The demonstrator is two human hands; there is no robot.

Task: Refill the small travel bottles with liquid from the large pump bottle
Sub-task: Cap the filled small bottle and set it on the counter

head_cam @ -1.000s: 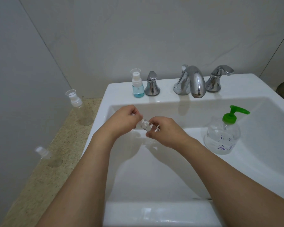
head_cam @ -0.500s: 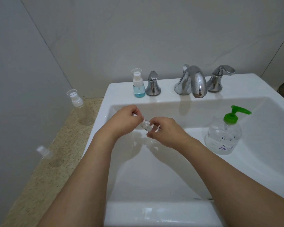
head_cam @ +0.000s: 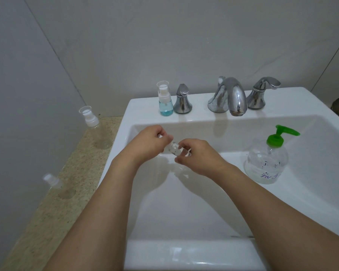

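Sink (head_cam: 184, 255): glossy white ceramic, square rim, near edge rounded.

Both hands are over the basin, gripping one small clear bottle (head_cam: 174, 149) that lies roughly sideways between them. Left hand (head_cam: 147, 143) is curled round one end, right hand (head_cam: 198, 155) pinches the other. Looks like a cap being twisted on or off; can't tell which. Can't tell its fill level either.

Pump bottle (head_cam: 266, 163) sits in the basin at right, well apart from the hands: round clear plastic, green pump head, purple writing, clear liquid low in it.

Left, on the speckled stone counter (head_cam: 53, 222): a short clear bottle (head_cam: 57, 184) nearer and a taller clear spray bottle (head_cam: 96, 130) farther, both white-topped and empty-looking.

Far ledge: small spray bottle with blue liquid (head_cam: 164, 100), about half full, just beside the left chrome tap handle (head_cam: 182, 100). Chrome spout (head_cam: 229, 96) and right handle (head_cam: 260, 92) beyond.

Judgement: early to mid task. At most one bottle dealt with, two on the counter left to fill, and the one in hand is in progress.
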